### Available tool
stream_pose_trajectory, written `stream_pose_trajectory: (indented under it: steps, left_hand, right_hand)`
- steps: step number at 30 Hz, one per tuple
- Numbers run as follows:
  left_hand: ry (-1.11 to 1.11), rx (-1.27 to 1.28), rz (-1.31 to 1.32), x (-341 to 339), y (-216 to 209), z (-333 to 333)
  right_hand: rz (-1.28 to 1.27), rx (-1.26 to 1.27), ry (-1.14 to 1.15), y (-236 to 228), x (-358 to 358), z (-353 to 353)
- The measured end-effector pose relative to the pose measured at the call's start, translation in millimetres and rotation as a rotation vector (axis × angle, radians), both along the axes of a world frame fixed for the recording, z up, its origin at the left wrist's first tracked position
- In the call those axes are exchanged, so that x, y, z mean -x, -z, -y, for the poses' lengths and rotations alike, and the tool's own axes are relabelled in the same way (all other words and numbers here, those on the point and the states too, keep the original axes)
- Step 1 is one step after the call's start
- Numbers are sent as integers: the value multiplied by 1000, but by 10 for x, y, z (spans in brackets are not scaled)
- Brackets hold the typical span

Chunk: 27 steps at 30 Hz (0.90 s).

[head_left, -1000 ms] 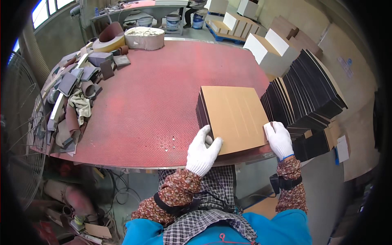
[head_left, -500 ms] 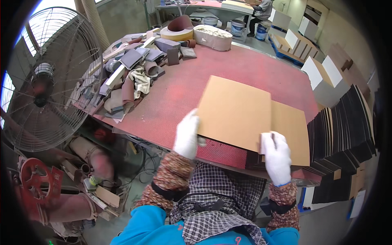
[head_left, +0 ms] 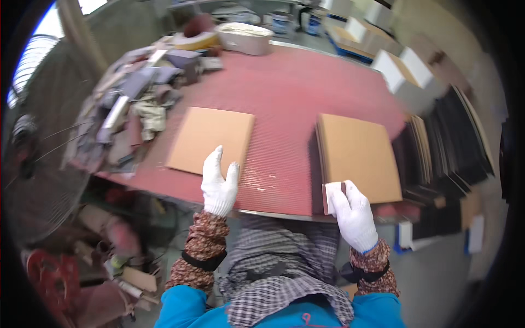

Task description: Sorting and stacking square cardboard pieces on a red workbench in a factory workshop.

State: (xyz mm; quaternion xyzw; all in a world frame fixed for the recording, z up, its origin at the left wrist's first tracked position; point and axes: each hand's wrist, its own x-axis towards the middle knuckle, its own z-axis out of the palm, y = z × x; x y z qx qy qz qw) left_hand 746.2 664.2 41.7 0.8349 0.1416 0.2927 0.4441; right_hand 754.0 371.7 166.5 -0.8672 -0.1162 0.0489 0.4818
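Observation:
My left hand [head_left: 220,188], in a white glove, is open with thumb and fingers apart, at the near edge of a flat tan board [head_left: 212,134]. That board lies on the red ribbed table [head_left: 284,87], left of the middle. Closed in my gloved right hand [head_left: 355,218] is a small white sanding block [head_left: 333,197] with a brown face. It is at the near left corner of a stack of tan boards [head_left: 358,156] with dark sides. Whether the block touches the stack, I cannot tell.
Sandpaper pieces and blocks form a heap [head_left: 139,98] along the table's left side. A pale oval tub [head_left: 245,39] stands at the far edge. Dark panels [head_left: 451,142] are stacked at the right, near white panels [head_left: 396,71]. A wire-caged fan [head_left: 41,158] stands at the left.
The upper tan board has gone from the stack to the table's left part, and my left hand has let go of it. My right hand keeps the sanding block. The view has shifted.

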Motion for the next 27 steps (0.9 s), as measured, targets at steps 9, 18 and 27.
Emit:
stream_pose_trajectory:
  steps: [9, 18, 27]
  left_hand:
    - [553, 516, -164, -727, -435, 1586]
    - [500, 627, -102, -906, -218, 1868]
    - [488, 794, -50, -890, -210, 1857]
  right_hand:
    - [413, 846, -15, -46, -238, 1371]
    - [546, 1210, -222, -26, -452, 1451]
    - [540, 1209, -248, -30, -534, 1384]
